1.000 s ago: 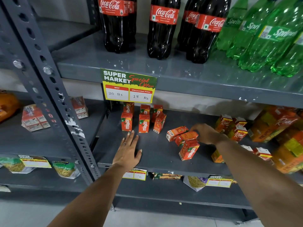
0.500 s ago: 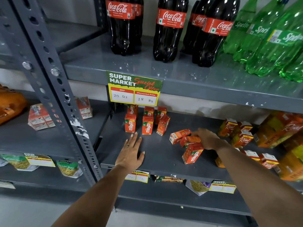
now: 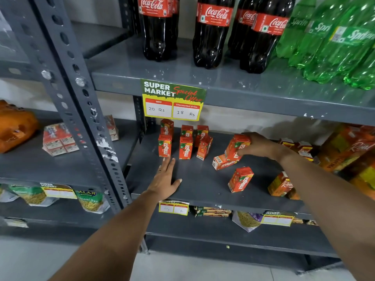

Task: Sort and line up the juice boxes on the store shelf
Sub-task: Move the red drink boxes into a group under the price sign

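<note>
Several small red Maaza juice boxes (image 3: pixel 185 148) stand in short rows at the back left of the grey middle shelf (image 3: pixel 203 191). My right hand (image 3: pixel 258 146) grips one Maaza box (image 3: pixel 236 148), lifted and tilted above another Maaza box lying on its side (image 3: pixel 222 163). A third loose Maaza box (image 3: pixel 241 179) stands tilted nearer the shelf's front. Orange Real juice boxes (image 3: pixel 281 184) lie scattered to the right. My left hand (image 3: pixel 165 179) rests flat on the shelf, fingers spread, just in front of the rows.
Cola bottles (image 3: pixel 211 31) and green Sprite bottles (image 3: pixel 332 41) fill the shelf above, with a price sign (image 3: pixel 172 100) on its edge. A perforated steel upright (image 3: pixel 81 110) stands at left. Large Real juice cartons (image 3: pixel 351 151) sit far right. Snack packets (image 3: pixel 89 199) hang below.
My right hand has closed on a Maaza box from the loose pile and lifted it upright. The left hand has stayed flat on the shelf.
</note>
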### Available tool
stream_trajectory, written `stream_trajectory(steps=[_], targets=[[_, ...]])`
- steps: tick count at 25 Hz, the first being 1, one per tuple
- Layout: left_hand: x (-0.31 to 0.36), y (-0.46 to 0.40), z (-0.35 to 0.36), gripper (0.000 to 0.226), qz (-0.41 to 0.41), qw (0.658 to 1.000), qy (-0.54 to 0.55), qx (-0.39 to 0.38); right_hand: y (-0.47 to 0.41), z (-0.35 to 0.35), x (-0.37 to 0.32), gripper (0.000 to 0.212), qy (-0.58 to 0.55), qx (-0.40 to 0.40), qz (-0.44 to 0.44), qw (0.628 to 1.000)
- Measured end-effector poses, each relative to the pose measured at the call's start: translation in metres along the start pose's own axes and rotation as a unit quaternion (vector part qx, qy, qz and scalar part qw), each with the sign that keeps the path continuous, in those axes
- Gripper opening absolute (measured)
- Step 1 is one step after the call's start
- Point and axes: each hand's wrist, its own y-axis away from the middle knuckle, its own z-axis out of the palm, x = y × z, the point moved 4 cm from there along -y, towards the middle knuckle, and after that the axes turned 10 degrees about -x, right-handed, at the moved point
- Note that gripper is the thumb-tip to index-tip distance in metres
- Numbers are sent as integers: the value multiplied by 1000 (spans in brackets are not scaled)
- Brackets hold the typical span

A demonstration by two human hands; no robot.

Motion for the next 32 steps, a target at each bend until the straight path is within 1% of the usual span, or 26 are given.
stream_trajectory(steps=[2, 4, 7, 10, 14, 18, 20, 25, 27, 30, 32], targets=[[-8, 2, 0, 80, -5, 998, -63, -3, -2, 9, -18, 50, 3, -3, -6, 1000], [-11, 3, 3, 76, -5, 993, -118, 3, -3, 24, -34, 39, 5, -37, -31, 999], [-11, 2, 5, 74, -1, 992, -130, -8, -3, 47, -49, 31, 35, -84, -60, 994], [-12, 3, 4, 73, -1, 991, -132, -2, -6, 61, -49, 31, 78, -81, -40, 993], [-13, 4, 4, 73, 1, 992, -127, 4, -10, 69, -45, 48, 148, -70, -14, 986], [-14, 3, 3, 74, -1, 993, -120, 9, -11, 75, -41, 61, 232, -48, 8, 972], [-13, 4, 3, 74, -2, 993, -117, 9, -11, 78, -38, 69, 259, -54, 19, 964], [-12, 5, 3, 74, -3, 993, -118, 7, -6, 77, -39, 81, 294, -90, 42, 951], [-13, 5, 3, 74, -5, 992, -123, 6, -5, 71, -47, 74, 269, -99, 17, 958], [-13, 5, 3, 74, -7, 992, -126, 5, -2, 63, -60, 55, 183, -125, -43, 974], [-13, 5, 4, 74, -4, 992, -127, 9, 0, 63, -63, 50, 191, -126, -59, 972]])
